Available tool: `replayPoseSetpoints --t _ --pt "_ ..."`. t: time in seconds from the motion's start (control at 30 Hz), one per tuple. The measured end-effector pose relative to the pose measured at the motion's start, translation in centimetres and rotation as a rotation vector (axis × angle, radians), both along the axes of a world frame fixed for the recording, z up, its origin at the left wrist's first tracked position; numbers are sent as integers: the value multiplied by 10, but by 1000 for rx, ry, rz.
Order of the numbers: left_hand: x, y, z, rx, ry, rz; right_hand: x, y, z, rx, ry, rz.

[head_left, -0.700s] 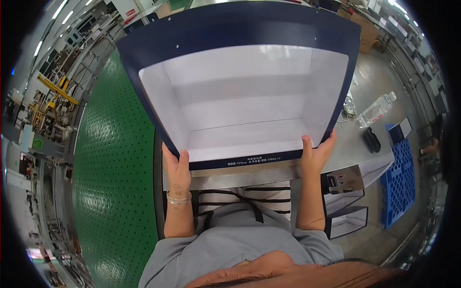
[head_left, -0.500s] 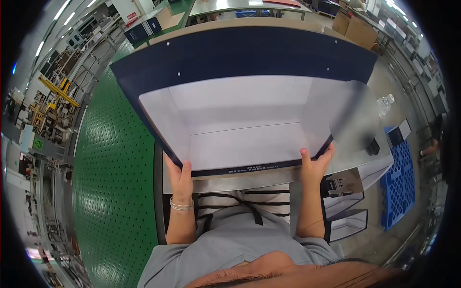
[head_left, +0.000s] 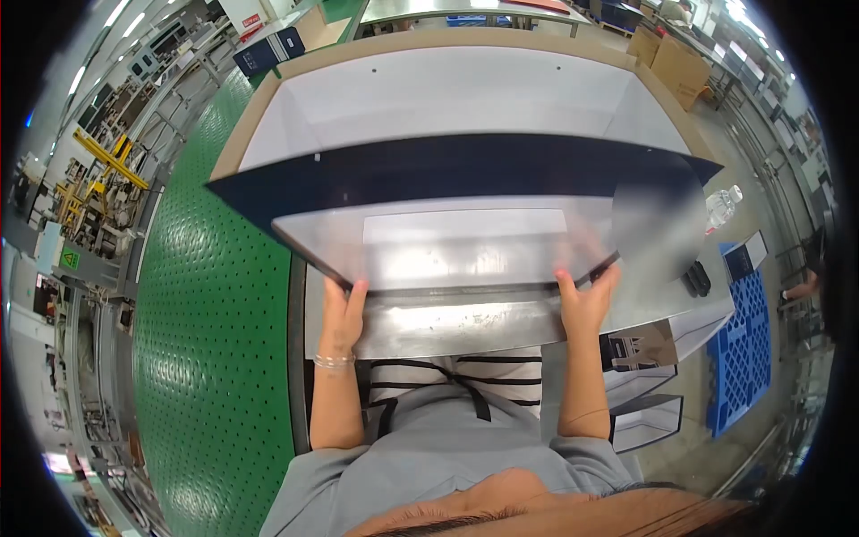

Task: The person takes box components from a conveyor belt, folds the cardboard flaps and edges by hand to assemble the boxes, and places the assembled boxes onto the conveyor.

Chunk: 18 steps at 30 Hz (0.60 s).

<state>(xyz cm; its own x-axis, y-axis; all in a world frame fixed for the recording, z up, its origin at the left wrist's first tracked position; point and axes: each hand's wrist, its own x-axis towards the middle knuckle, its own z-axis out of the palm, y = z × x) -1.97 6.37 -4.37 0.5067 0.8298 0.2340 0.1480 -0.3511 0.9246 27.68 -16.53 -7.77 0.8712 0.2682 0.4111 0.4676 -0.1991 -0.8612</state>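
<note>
A navy-blue box piece with a white inside and a large rectangular opening is held tilted before me, its lower edge blurred by motion. My left hand grips its lower left corner, thumb on the near side. At the lower right corner my right hand grips it the same way. Through the opening, bare metal of the worktable shows below a pale surface. Just behind the piece stands a large cardboard carton, white on the inside. A blurred grey patch covers the piece's right end.
To my left runs a green dotted surface. A plastic bottle and a small black object are at the right. Below the table's right side are open boxes and a blue pallet. Another navy box lies far left.
The navy box piece has tilted and its upper edge has come down toward me, uncovering the carton's white inside behind it. Both hands still hold its lower corners and have moved slightly.
</note>
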Motion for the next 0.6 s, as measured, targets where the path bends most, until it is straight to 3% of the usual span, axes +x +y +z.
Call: replayPoseSetpoints --t 0.17,0.2,0.27,0.33,0.37,0.43,0.53,0.6 --pt "-19 44 6 -1 230 -86 -50 3 -11 -143 72 -59" --pt "33 37 57 -14 220 -35 26 13 55 -132 19 58" --pt "38 47 69 -45 384 -69 38 16 54 -126 105 171" --pt "53 31 64 541 166 379 69 -3 60 96 -311 174" --pt "66 26 96 561 137 385 74 6 82 118 -337 169" --pt "66 4 164 1000 -193 148 65 7 133 387 -741 204" --pt "120 14 205 1211 -46 173 62 39 208 269 -1002 258" --pt "151 27 210 1381 316 169 67 64 234 -1 -1220 276"
